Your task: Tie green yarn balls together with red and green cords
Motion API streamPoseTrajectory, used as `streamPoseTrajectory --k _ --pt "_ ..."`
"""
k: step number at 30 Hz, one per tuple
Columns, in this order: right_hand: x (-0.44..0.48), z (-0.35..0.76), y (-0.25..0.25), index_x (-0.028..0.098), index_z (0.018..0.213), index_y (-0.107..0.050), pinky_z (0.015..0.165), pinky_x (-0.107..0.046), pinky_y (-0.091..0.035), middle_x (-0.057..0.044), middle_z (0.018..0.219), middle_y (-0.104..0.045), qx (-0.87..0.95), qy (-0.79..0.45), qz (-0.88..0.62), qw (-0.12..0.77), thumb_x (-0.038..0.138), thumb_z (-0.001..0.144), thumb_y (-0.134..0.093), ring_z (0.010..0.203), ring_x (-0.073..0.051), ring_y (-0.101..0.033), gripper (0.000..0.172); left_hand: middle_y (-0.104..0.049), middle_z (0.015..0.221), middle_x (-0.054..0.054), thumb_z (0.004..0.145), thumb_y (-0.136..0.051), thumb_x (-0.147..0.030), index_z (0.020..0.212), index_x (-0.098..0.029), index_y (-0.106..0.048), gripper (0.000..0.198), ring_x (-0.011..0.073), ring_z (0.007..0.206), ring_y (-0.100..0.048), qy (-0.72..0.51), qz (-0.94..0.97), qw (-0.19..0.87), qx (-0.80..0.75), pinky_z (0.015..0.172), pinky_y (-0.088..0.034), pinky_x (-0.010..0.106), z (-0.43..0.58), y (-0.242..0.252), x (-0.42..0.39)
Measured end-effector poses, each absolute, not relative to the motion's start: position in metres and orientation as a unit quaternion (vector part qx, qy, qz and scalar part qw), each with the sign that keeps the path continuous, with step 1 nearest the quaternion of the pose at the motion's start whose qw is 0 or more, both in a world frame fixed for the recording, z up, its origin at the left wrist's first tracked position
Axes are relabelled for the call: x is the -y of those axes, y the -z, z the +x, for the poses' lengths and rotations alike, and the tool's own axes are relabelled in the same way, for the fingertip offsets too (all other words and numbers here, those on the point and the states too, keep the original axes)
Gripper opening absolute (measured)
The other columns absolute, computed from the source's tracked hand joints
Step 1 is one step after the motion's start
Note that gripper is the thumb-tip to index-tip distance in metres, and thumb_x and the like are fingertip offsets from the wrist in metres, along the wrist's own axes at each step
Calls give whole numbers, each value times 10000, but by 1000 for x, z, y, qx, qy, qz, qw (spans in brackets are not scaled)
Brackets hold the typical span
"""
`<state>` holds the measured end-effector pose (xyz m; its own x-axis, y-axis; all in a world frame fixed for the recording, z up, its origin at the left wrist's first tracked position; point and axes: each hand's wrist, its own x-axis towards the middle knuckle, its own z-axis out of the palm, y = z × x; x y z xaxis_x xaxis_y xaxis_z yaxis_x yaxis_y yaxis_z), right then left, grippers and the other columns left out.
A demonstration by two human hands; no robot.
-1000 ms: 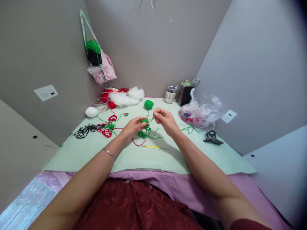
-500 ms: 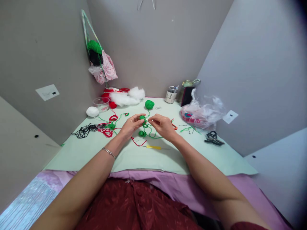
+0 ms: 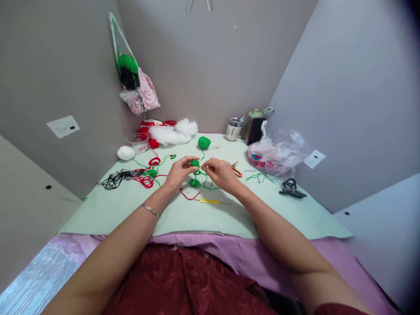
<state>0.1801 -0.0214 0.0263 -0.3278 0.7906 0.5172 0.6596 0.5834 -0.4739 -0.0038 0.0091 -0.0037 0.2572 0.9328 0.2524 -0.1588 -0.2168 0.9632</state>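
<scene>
Left hand pinching green yarn work, right fingertips close beside it

Head view, the only feed I have: I see the small green piece [image 3: 194, 163] held up in front of the body, in the thumb and fingertips of the left hand [image 3: 179, 173]. That grip is a narrow pinch, closed on the piece from its left side. The right hand [image 3: 219, 170] is just to the right, thumb and fingers drawn in towards each other; I cannot tell whether they meet or what, if anything, is between them.

Below the pinch sits a second green piece [image 3: 194, 183], with loose green yarn [image 3: 210, 187] curving to its right. The green yarn ball [image 3: 204, 142] rests beyond the hands, and a yellow-handled tool [image 3: 210, 201] lies nearer the body on the table cover [image 3: 183, 218].

To work this well, I'd keep the left pinch steady but light so the yarn isn't crushed, make small moves with the right fingertips, and keep the slack strands out from under both wrists. A snagged loop looks to me like the main risk.
</scene>
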Motion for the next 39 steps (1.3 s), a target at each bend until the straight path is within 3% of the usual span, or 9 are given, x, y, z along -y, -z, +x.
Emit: streamPoseTrajectory --k 6,12,24,29,39 --pt "16 181 -25 189 808 -678 584 -262 -321 18 615 -555 765 -209 -452 409 269 839 -596 578 -126 -442 120 -643 851 1 660 -810 -288 1050 -194 -709 413 123 795 -589 -499 538 604 -311 804 -462 277 -3 3 -7" --pt "11 181 -21 171 806 -656 560 -253 -316 22 637 -548 703 -383 -398 448 392 785 -663 585 -116 -424 221 -666 897 18 639 -833 -275 1008 -179 -701 404 121 831 -607 -489 500 654 -289 835 -469 277 -4 1 -6" --pt "12 176 -14 180 771 -614 552 -253 -302 33 599 -501 723 -310 -442 430 351 804 -605 568 -118 -402 175 -667 822 3 615 -834 -308 957 -159 -682 402 140 783 -602 -519 577 549 -311 779 -462 280 2 10 -7" --pt "13 177 -17 181 763 -592 574 -252 -320 27 626 -514 745 -290 -436 414 320 824 -575 597 -121 -426 153 -672 832 7 620 -835 -311 962 -162 -688 401 140 791 -604 -521 571 551 -315 790 -462 285 2 10 -8" --pt "6 195 -24 171 903 -695 594 -259 -345 1 731 -594 756 -369 -371 394 354 814 -624 633 -121 -442 215 -662 870 15 662 -820 -320 990 -164 -691 386 130 810 -611 -503 537 607 -299 819 -469 289 0 5 -6"
